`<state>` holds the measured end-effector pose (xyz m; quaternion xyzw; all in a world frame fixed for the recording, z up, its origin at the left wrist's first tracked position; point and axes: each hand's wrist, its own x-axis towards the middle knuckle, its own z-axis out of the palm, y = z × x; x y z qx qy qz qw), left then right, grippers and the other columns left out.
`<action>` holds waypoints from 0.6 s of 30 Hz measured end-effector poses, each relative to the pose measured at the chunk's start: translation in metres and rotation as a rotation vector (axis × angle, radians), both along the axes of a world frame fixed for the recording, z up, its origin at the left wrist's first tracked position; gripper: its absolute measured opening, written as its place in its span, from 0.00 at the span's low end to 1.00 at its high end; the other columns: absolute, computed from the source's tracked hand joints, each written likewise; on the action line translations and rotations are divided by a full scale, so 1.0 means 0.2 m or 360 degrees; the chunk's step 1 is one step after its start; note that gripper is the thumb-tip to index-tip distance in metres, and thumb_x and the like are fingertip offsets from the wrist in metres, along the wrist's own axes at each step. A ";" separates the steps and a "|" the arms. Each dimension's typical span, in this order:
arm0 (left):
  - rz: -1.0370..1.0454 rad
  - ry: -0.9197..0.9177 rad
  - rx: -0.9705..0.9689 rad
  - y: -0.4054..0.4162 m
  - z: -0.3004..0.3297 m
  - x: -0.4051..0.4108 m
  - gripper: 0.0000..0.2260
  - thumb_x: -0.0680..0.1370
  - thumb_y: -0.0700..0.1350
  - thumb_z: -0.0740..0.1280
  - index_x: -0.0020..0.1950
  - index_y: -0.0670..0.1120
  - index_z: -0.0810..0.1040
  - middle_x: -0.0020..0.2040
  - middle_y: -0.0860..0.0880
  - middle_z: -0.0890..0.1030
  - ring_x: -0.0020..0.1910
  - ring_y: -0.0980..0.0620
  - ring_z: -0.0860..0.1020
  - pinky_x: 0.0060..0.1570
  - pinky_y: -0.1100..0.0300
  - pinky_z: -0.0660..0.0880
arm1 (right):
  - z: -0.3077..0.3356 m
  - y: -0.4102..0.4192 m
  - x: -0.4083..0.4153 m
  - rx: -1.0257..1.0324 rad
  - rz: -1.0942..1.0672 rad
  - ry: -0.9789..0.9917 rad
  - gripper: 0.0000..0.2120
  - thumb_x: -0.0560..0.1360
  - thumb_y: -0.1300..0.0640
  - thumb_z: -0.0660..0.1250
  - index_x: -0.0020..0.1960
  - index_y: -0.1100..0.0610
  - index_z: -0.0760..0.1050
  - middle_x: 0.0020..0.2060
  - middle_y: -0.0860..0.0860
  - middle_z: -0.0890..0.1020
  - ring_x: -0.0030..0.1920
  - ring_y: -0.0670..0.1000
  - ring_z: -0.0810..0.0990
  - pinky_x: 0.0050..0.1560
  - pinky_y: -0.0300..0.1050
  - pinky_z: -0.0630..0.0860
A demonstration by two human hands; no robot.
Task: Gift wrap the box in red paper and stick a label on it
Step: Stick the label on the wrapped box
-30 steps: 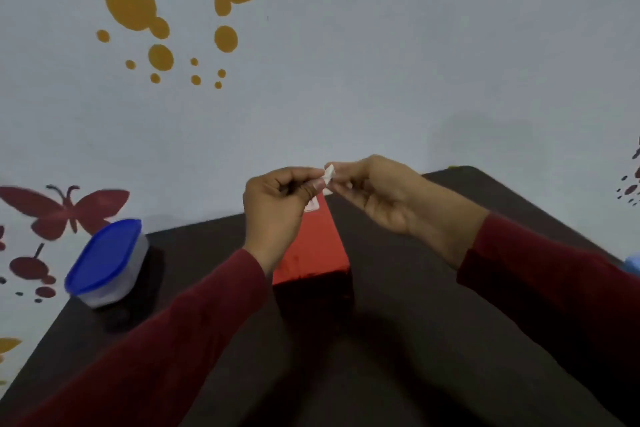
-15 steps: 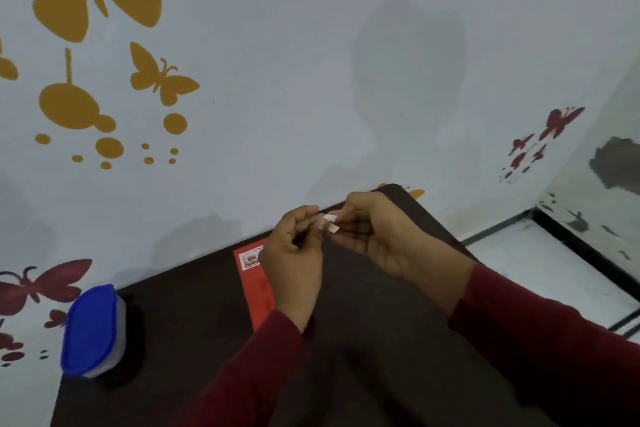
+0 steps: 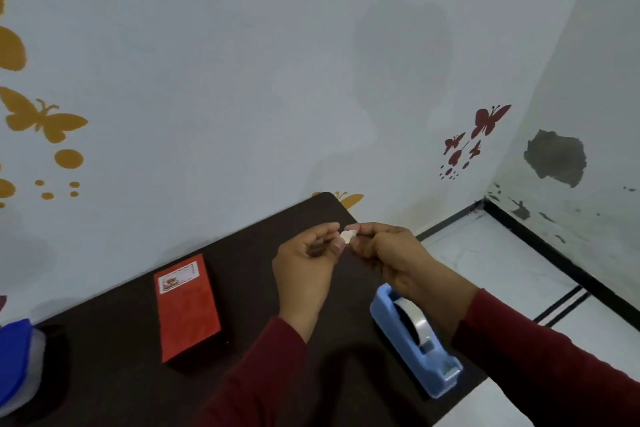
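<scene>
At the far left edge I see a blue-lidded plastic container (image 3: 14,367) sitting on the dark desk (image 3: 114,385), partly cut off by the frame. Right of it, well apart, the red-wrapped box (image 3: 188,312) lies flat on the desk with a white label (image 3: 178,278) stuck on its top face at the far end. Further right, above the desk and clear of the box, my left hand (image 3: 304,270) is raised, its grip curled with thumb and forefinger pinching a small white scrap of paper (image 3: 347,237). My right hand (image 3: 391,253) meets it from the other side, its grip also closed on the same scrap, so both sets of fingertips nearly touch. What the scrap is exactly, I cannot tell. Below the right wrist a light blue tape dispenser (image 3: 415,340) stands on the desk near its right edge, with a tape roll (image 3: 414,321) in it. Both sleeves are dark red.
</scene>
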<state>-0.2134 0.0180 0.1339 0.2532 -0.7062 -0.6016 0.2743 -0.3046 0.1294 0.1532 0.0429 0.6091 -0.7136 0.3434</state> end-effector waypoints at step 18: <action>0.0106 -0.0403 -0.0331 1.30 -0.14 -1.01 0.21 0.70 0.24 0.68 0.40 0.52 0.82 0.34 0.58 0.82 0.35 0.67 0.79 0.36 0.74 0.73 | -0.23 1.26 -0.98 0.0037 0.0136 -0.0060 0.24 0.70 0.64 0.78 0.65 0.63 0.80 0.48 0.63 0.87 0.55 0.61 0.86 0.59 0.54 0.83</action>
